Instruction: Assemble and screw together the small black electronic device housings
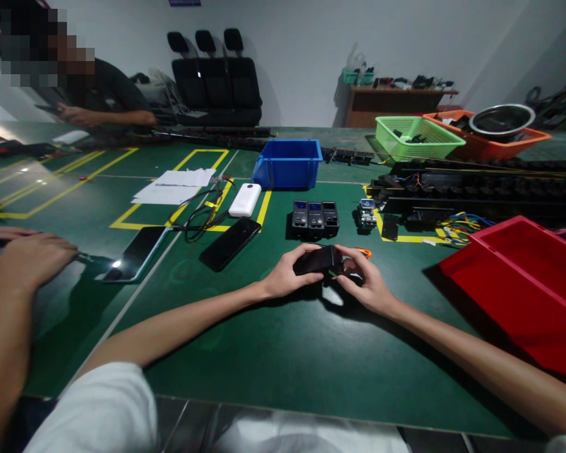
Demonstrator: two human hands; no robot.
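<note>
- Head view: left hand [287, 274] grip wraps a black housing [314, 260], held over the green counter [264, 365].
- Right hand [370, 286] grip: thumb and fingers on the housing's right end.
- Just beyond the hands: three black modules [315, 217] in a row.
- Left of those: black smartphone [230, 244], white power bank [244, 200].
- Blue bin [290, 165] farther back; red bin [514, 289] at right.

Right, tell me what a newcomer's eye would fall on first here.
Likely the red bin, large and bright at the picture's right edge. Next, perhaps, the blue bin on the green table, above centre. Then the middle, where the left hand grips a black case and the right hand meets its end.
</note>
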